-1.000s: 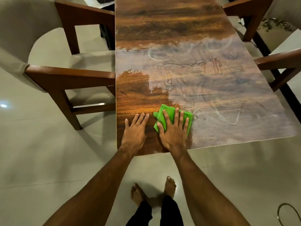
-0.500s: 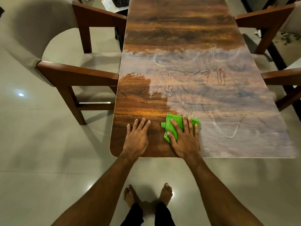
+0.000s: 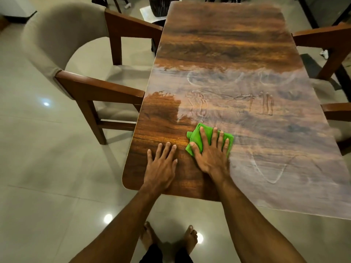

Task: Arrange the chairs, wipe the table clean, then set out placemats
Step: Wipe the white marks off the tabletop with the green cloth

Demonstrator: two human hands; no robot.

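Cloth (image 3: 197, 137) farther out — right hand (image 3: 210, 158) atop

Free tabletop (image 3: 224, 40) ahead; left chair (image 3: 98, 87) and right chair (image 3: 322, 35) close beside its sides.

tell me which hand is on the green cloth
The right hand, fingers spread flat over the green cloth; the left hand lies flat on the bare table wood beside it, touching no cloth.

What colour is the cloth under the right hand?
Bright green cloth, seen in the head view, pressed flat under the right hand.
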